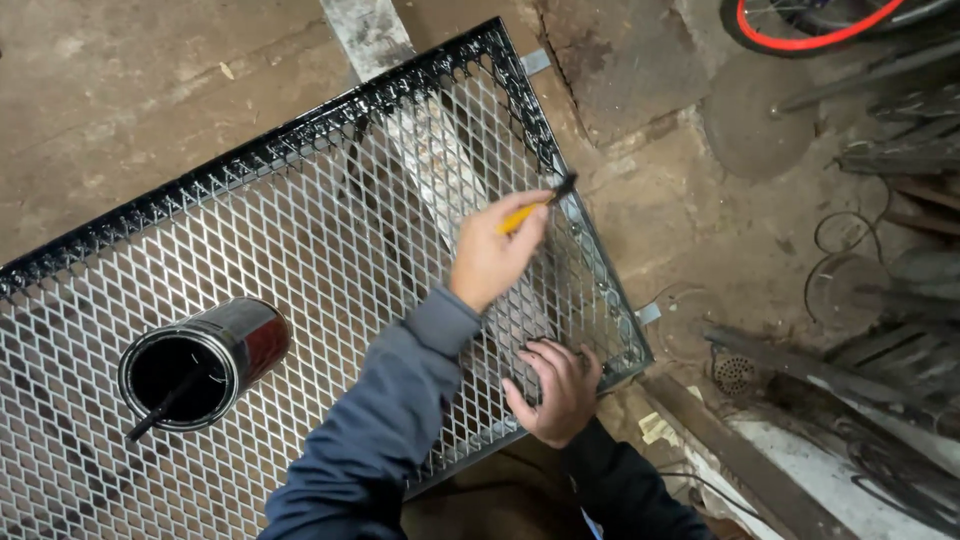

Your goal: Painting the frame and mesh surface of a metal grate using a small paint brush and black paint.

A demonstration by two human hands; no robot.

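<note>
Figure: overhead view of a metal mesh panel [300, 290] lying flat on a dirt and concrete floor [120, 90], described from left to right. At far left a paint can [205, 362], open and dark inside, stands on the mesh with a stick [165, 405] leaning in it. The panel's upper frame edge is coated glossy black; the right frame edge [600, 280] is mostly bare grey metal. Near centre, the left hand [492, 255], reaching across in a grey sleeve, is closed around the yellow handle of a small brush [540, 205]. The brush's long axis runs up and to the right, and its dark bristles touch the right frame edge just where the black coating ends. Below it, the right hand [555, 388] rests on the mesh near the lower right corner, fingers spread and pressing down. The bare edge runs from the bristles down toward the right hand. At far right lie scrap metal [880, 330] and a wheel with a red rim [810, 30].
</note>
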